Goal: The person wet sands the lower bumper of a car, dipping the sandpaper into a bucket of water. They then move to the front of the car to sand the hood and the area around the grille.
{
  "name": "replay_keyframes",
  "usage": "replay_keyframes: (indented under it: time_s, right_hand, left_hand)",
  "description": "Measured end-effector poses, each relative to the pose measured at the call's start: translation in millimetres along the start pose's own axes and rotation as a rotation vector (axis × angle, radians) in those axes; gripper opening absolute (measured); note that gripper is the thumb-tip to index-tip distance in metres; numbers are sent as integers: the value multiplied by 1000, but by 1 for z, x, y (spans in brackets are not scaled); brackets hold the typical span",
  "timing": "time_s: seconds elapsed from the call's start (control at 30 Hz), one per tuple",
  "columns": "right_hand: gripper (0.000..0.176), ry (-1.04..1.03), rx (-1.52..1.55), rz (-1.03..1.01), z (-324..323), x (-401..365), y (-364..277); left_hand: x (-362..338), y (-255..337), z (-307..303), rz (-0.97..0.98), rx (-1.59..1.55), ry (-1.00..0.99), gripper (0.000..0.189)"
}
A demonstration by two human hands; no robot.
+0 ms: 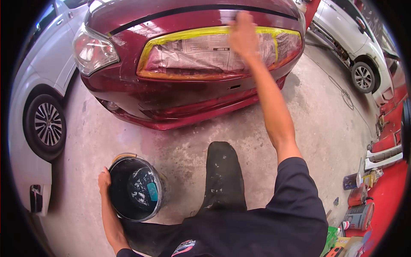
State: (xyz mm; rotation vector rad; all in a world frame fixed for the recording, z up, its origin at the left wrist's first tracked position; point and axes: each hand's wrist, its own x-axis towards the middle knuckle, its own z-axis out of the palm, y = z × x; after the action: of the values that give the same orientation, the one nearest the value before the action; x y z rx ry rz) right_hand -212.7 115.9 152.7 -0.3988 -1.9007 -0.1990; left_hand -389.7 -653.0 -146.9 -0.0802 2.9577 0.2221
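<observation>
Right hand: my right hand is stretched far out and lies flat on the red car's front bumper, at the upper edge of the masked grille opening.
Right fingers: stretched out and pressed against the panel, not curled. They are blurred, so I cannot tell whether anything lies under my palm.
Left hand: my left hand is down at the black bucket, on the outer left side of its rim.
Left fingers: closed over the rim, gripping the bucket.
Bucket: it stands upright on the concrete floor, in front of the bumper and just left of my knee.
In the bucket: dark foamy water with a teal block lying in it towards the right wall.
Masking: newspaper covers the grille opening, edged all round with yellow tape. My right hand overlaps its top edge.
Headlight: the bare headlight sits left of the masked area, well apart from my hand.
Around me: a white car stands along the left side of the floor and another white car at the far right. Cans and tools are crowded on the floor at my right.
</observation>
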Motion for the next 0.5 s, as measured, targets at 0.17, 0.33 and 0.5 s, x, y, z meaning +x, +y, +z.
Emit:
replay_keyframes:
  time_s: [0.17, 0.33, 0.5]
  right_hand:
    - [59, 22, 164, 85, 11, 4, -74]
    - [56, -125, 73, -320, -10, 7, -103]
    - [52, 74, -111, 108, 21, -10, 43]
  left_hand:
    - [16, -3, -1, 71, 149, -66, 69]
    - [-45, 75, -73, 236, 71, 65, 47]
    - [-69, 96, -99, 538, -261, 27, 35]
